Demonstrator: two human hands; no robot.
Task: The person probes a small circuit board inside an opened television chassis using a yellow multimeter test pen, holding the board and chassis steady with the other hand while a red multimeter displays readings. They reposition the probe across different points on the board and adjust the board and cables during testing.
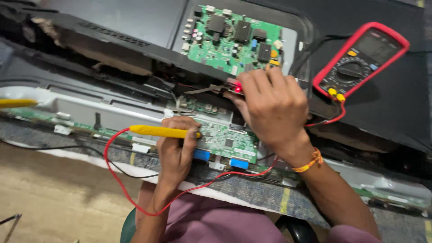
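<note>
Purple cloth over my lap sits nearest, at the bench edge. Left of centre, my left hand is closed around the yellow probe, its tip down on the small green board; the red lead loops loosely below. The probe looks light and stiff, best held mid-barrel like a pen; the board seems fragile. Further right, my right hand pinches a red probe near the larger green circuit board. Rightmost, a red multimeter lies on the dark panel. Pale floor lies below the bench.
</note>
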